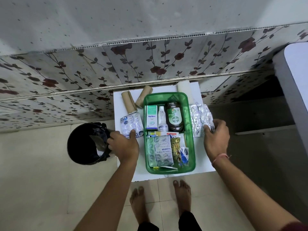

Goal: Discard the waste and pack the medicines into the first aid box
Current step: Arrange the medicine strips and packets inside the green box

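Both hands work blister strips flanking the green box (168, 100): left hand (124, 145) fingers on left strips (131, 125), right hand (215, 135) pinching foil strips (199, 118), bin (86, 144) left.

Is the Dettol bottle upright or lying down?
Lying down: the Dettol bottle rests on its side in the green box, label facing up.

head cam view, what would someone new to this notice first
The green box in the middle of the white table stands out, packed with a brown bottle, a small carton and pill strips. The left hand rests on a blister pack left of the box, and the right hand on foil strips to its right. A black bin stands on the floor at left.
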